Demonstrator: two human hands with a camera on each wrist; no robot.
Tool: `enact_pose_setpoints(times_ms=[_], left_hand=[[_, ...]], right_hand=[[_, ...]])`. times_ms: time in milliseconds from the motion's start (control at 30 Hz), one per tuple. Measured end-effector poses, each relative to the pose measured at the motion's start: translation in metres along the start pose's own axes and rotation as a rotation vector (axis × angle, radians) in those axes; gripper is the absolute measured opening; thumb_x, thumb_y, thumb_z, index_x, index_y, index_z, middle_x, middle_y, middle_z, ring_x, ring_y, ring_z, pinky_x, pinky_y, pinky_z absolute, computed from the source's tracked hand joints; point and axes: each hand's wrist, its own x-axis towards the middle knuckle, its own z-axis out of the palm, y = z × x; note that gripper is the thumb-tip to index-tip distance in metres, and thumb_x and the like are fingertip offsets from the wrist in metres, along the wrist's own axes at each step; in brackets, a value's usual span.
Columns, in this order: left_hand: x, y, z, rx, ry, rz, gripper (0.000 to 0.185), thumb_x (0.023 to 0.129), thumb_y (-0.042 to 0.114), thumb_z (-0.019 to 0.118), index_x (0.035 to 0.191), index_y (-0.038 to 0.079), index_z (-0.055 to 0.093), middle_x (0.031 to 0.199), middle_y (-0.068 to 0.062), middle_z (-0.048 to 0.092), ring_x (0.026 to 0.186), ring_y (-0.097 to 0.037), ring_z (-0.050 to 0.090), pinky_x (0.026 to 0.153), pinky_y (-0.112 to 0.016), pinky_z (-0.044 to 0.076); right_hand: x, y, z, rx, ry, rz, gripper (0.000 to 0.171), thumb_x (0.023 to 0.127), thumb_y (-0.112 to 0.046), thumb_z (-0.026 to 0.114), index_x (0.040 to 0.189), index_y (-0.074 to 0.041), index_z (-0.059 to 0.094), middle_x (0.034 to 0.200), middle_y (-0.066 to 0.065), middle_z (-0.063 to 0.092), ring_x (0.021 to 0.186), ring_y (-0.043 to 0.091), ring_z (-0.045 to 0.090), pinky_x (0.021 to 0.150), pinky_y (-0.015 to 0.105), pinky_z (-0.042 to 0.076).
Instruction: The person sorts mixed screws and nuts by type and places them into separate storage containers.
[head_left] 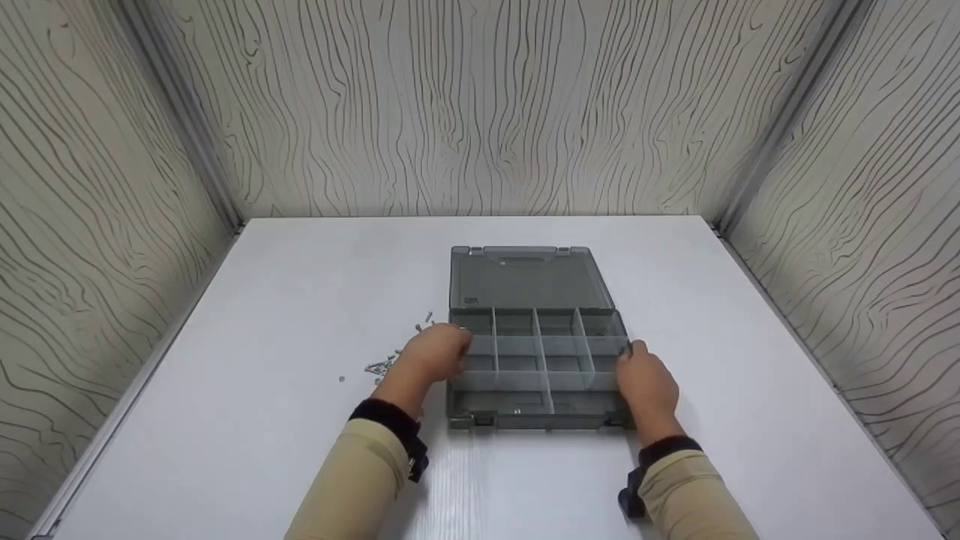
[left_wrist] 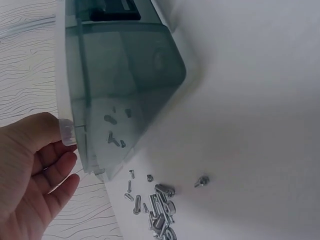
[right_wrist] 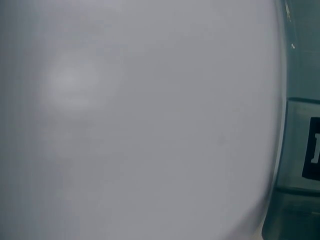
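A grey, see-through organiser box (head_left: pixel 536 352) is lying open near the middle of the white bench (head_left: pixel 300 300), its lid (head_left: pixel 523 277) folded back flat on the far side and its divided tray facing up on the near side. The left hand (head_left: pixel 435 356) is resting against the tray's left wall, fingers curling over the rim into the leftmost compartments; how far they reach inside is hidden by the back of the hand. In the left wrist view the left hand (left_wrist: pixel 32 175) is sitting with its fingers (left_wrist: pixel 56 167) loosely bent beside the box's pale edge (left_wrist: pixel 67 131), touching it at the corner, but not closing round it.

The right hand (head_left: pixel 646 386) is lying against the tray's right wall, near the near right corner, its fingers bending toward the side of the box (the fingertips are tucked out of sight, so I cannot tell whether they are gripping the wall or only pressing on it). The right wrist view is giving little help: mostly blurred white bench (right_wrist: pixel 150 125), with a dark sliver of the box (right_wrist: pixel 300 165) cut off at the right edge.

A scatter of small silver screws (head_left: pixel 386 364) is lying on the bench just left of the box, partly covered by the left hand; in the left wrist view the screws (left_wrist: pixel 157 205) are running off the bottom edge, and a few are showing dimly through the tinted plastic (left_wrist: pixel 125 85).
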Motion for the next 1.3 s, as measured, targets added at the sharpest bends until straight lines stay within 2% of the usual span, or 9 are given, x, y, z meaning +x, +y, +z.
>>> enact_pose_setpoints(times_ms=[267,367,467,533,667,767,900,1067,1300], left_hand=[[-0.005,-0.008,-0.006,-0.013,0.021,-0.093,0.008,0.079,0.01,0.065,0.081,0.014,0.058,0.074,0.003,0.054,0.072,-0.014,0.054,0.066,-0.029,0.049],[-0.008,-0.015,-0.007,-0.005,0.036,-0.105,0.007,0.081,0.011,0.062,0.088,0.013,0.06,0.074,0.003,0.054,0.071,-0.014,0.053,0.066,-0.029,0.049],[-0.011,-0.022,-0.005,-0.005,0.052,-0.116,0.006,0.081,0.011,0.061,0.087,0.012,0.061,0.072,0.003,0.054,0.068,-0.014,0.052,0.063,-0.029,0.048],[-0.014,-0.027,-0.003,-0.009,0.06,-0.128,0.004,0.08,0.01,0.062,0.083,0.011,0.06,0.071,0.002,0.053,0.066,-0.015,0.052,0.061,-0.03,0.048],[-0.019,-0.034,0.005,-0.008,0.06,-0.169,0.011,0.079,0.013,0.066,0.076,0.012,0.056,0.069,0.001,0.055,0.066,-0.016,0.053,0.061,-0.031,0.048],[-0.022,-0.036,0.013,0.019,0.039,-0.217,0.009,0.078,0.013,0.067,0.078,0.011,0.058,0.072,-0.001,0.058,0.07,-0.019,0.057,0.065,-0.034,0.05],[-0.025,-0.037,0.026,0.062,0.0,-0.265,0.004,0.082,0.013,0.062,0.085,0.011,0.062,0.082,-0.005,0.063,0.083,-0.022,0.061,0.075,-0.036,0.051],[-0.026,-0.036,0.039,0.092,-0.016,-0.269,0.009,0.086,0.016,0.058,0.091,0.011,0.064,0.088,-0.007,0.064,0.09,-0.024,0.061,0.079,-0.038,0.05],[-0.026,-0.036,0.041,0.102,0.013,-0.227,0.011,0.086,0.011,0.054,0.091,0.01,0.064,0.089,-0.01,0.064,0.088,-0.027,0.061,0.076,-0.039,0.051]], right_hand=[[0.0,-0.001,0.0,0.005,-0.009,0.005,0.042,0.095,-0.021,0.033,0.128,0.003,0.041,0.105,0.027,0.058,0.091,0.04,0.057,0.067,0.049,0.047],[0.0,-0.001,-0.001,0.007,-0.022,0.007,0.043,0.095,-0.022,0.032,0.129,0.003,0.04,0.107,0.027,0.057,0.092,0.04,0.057,0.069,0.049,0.047],[0.0,0.0,-0.001,0.006,-0.027,0.005,0.043,0.095,-0.022,0.032,0.128,0.003,0.04,0.107,0.027,0.057,0.092,0.04,0.057,0.068,0.048,0.047],[0.0,0.0,-0.001,0.004,-0.026,0.004,0.042,0.095,-0.022,0.032,0.128,0.003,0.041,0.107,0.027,0.057,0.092,0.04,0.057,0.068,0.048,0.047],[0.001,0.001,0.0,0.001,-0.024,0.004,0.042,0.095,-0.022,0.032,0.128,0.002,0.041,0.106,0.027,0.057,0.092,0.041,0.057,0.067,0.049,0.046],[0.001,0.001,0.0,0.001,-0.017,0.0,0.042,0.095,-0.022,0.032,0.127,0.002,0.041,0.105,0.026,0.058,0.09,0.04,0.057,0.066,0.048,0.047],[0.001,0.001,0.0,-0.002,-0.007,-0.005,0.042,0.095,-0.022,0.032,0.127,0.003,0.042,0.102,0.026,0.059,0.087,0.039,0.058,0.064,0.047,0.047],[0.0,0.0,-0.001,-0.007,-0.019,0.0,0.044,0.095,-0.023,0.032,0.129,0.003,0.04,0.105,0.027,0.058,0.091,0.04,0.057,0.068,0.049,0.047],[0.0,0.0,-0.001,-0.007,-0.022,0.003,0.043,0.095,-0.024,0.033,0.128,0.002,0.04,0.104,0.027,0.058,0.091,0.04,0.057,0.068,0.048,0.047]])
